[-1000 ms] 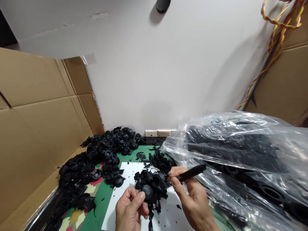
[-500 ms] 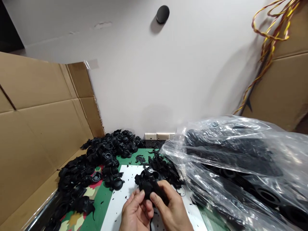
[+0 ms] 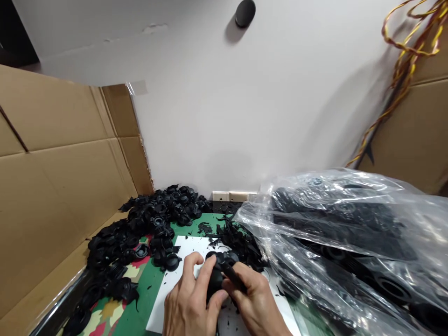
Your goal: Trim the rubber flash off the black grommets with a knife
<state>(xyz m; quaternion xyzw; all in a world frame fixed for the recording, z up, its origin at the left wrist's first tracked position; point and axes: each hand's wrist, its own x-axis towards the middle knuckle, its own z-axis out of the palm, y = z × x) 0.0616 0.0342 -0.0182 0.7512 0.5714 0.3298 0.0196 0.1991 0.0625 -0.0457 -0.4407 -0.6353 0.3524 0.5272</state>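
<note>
Both hands meet at 6 o'clock over a white sheet (image 3: 182, 298) on the table. The left hand (image 3: 187, 305) wraps a small black rubber part (image 3: 214, 281), fingers closed around its rounded body. The right hand (image 3: 254, 303) pinches a thin dark tool (image 3: 234, 276) against it. The part looks light, soft and flexible (likely springy), best gripped around its body. Its shape is mostly hidden by fingers, and the tool's tip cannot be made out. A heap of similar black parts (image 3: 147, 224) lies at 10 o'clock; a clear plastic bag (image 3: 350, 233) lies at 3 o'clock.

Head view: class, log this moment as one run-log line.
left hand: grips black rubber part | right hand: holds thin black tool on part | under: white sheet
</note>
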